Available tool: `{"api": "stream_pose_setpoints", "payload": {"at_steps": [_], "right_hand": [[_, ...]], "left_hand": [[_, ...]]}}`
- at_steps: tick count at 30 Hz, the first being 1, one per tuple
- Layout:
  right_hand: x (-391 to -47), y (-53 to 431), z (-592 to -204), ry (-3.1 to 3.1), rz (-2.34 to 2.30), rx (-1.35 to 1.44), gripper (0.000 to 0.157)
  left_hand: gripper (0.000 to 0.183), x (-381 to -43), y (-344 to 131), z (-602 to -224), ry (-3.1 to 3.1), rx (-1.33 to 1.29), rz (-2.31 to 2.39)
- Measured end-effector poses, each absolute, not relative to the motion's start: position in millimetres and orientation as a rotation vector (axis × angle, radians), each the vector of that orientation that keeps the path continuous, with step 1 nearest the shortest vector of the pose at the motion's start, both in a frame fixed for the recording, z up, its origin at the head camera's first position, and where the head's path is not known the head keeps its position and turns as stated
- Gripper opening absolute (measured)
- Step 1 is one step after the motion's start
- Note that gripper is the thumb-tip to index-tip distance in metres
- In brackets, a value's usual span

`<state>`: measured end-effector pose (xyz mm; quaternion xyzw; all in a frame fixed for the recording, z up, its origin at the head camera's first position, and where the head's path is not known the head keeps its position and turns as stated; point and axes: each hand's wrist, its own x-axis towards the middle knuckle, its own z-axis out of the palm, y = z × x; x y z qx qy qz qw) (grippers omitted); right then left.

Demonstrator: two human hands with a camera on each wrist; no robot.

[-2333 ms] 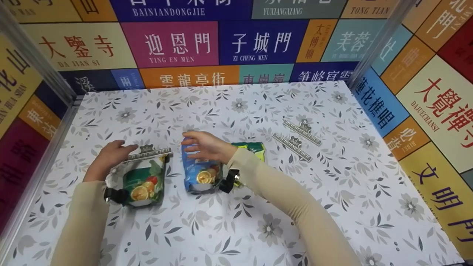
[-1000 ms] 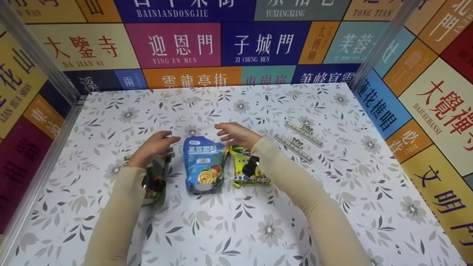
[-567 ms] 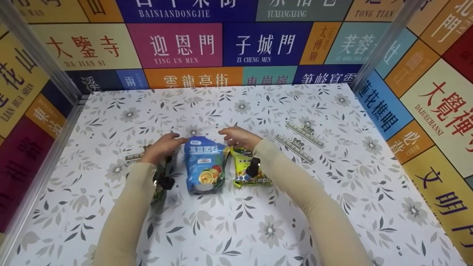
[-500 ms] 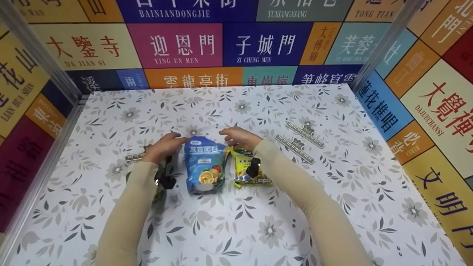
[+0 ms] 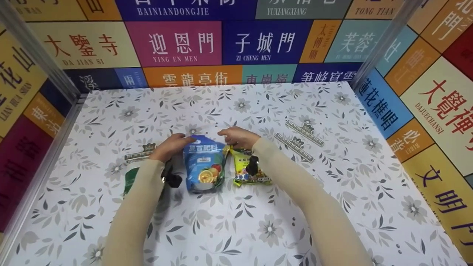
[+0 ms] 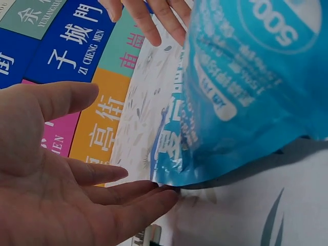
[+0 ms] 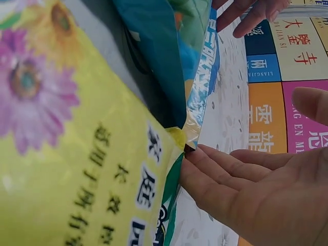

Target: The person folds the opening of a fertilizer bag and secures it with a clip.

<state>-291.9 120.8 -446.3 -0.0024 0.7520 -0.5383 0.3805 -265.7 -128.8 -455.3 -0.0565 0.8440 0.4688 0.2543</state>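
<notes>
A blue fertilizer bag (image 5: 204,162) with fruit printed on it lies face up mid-table. At its top left corner is my left hand (image 5: 170,146); in the left wrist view the fingers (image 6: 146,205) touch the corner from below while the thumb stands well apart. My right hand (image 5: 240,137) is at the top right corner. In the right wrist view its fingertips (image 7: 197,169) touch that corner, beside the yellow bag's edge, and the thumb is raised clear. The yellow bag (image 7: 77,169), with flowers printed on it, lies right of the blue one, partly under my right wrist.
A green and white bag (image 5: 131,176) lies left, mostly covered by my left forearm, with a metal clip (image 5: 138,155) at its top edge. Two more metal clips, a nearer one (image 5: 294,147) and a farther one (image 5: 305,132), lie right. Printed panels (image 5: 173,43) wall the table's back and sides.
My left hand has moved right, from the green bag to the blue bag's top left corner. My right hand has left the blue bag's front for its top right corner.
</notes>
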Motion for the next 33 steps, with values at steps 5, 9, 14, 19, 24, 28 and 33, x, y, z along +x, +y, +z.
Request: {"api": "stream_pose_setpoints", "payload": {"at_steps": [5,9,14,19,24,28,33], "right_hand": [[-293.8,123.6,-448.3,1.877,-1.439,-0.002,0.059],[-296.4,124.5,-451.9,1.833,-1.526,0.034,0.056],[-297.7,125.0,-452.5,1.809,-1.571,0.059,0.056],[-299.4,126.2,-454.3,1.841,-1.545,0.07,0.054],[-300.4,123.5,-457.9,1.899,-1.532,0.028,0.041],[-299.4,120.4,-460.7,1.937,-1.518,-0.048,0.034],[-297.9,117.1,-463.8,1.973,-1.482,-0.083,0.041]], "left_hand": [[0.08,-266.0,-128.3,-457.3,2.28,-0.149,1.312],[0.081,-266.1,-129.4,-458.2,2.293,-0.16,1.312],[0.081,-265.1,-130.2,-457.0,2.289,-0.204,1.324],[0.077,-266.5,-129.9,-456.2,2.291,-0.23,1.346],[0.068,-268.9,-130.2,-459.4,2.367,-0.185,1.346],[0.054,-268.5,-130.0,-463.0,2.458,-0.132,1.344],[0.033,-265.8,-130.2,-465.9,2.539,-0.096,1.359]]}}
